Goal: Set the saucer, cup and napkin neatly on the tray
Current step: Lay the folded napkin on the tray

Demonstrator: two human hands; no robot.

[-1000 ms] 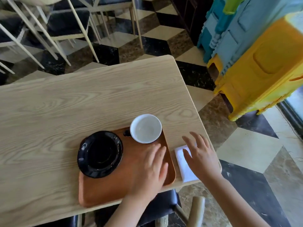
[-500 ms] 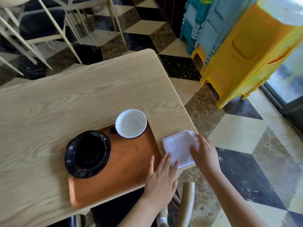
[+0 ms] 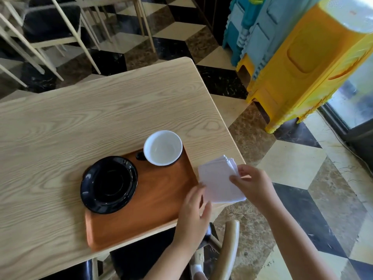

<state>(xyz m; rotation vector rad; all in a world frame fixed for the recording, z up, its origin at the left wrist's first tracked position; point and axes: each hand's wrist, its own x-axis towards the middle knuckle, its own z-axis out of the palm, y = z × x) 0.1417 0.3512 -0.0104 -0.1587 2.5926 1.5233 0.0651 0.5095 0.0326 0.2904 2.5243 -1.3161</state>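
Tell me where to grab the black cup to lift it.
Take the cup by its small black handle, coming from the left above the saucer. The handle points that way, and the cup stands upright on the tray.

Light oak-grain rectangular wooden table (image 3: 84, 110) with rounded corner, fills left half of view. Floor (image 3: 302, 170) is glossy marble tile in cube pattern: black, cream and brown diamonds. Top left, several cream metal-frame chairs with black seat cushions (image 3: 50, 23), well apart from the table. Top right, stack of yellow plastic stools (image 3: 302, 63) tipped on its side, just beside a stack of blue and teal plastic stools (image 3: 256, 23). Far right edge, dark-framed glass door (image 3: 359, 102), daylight through it, glare on floor. Bottom centre, cream curved chair back with black seat (image 3: 228, 251) under the table edge.
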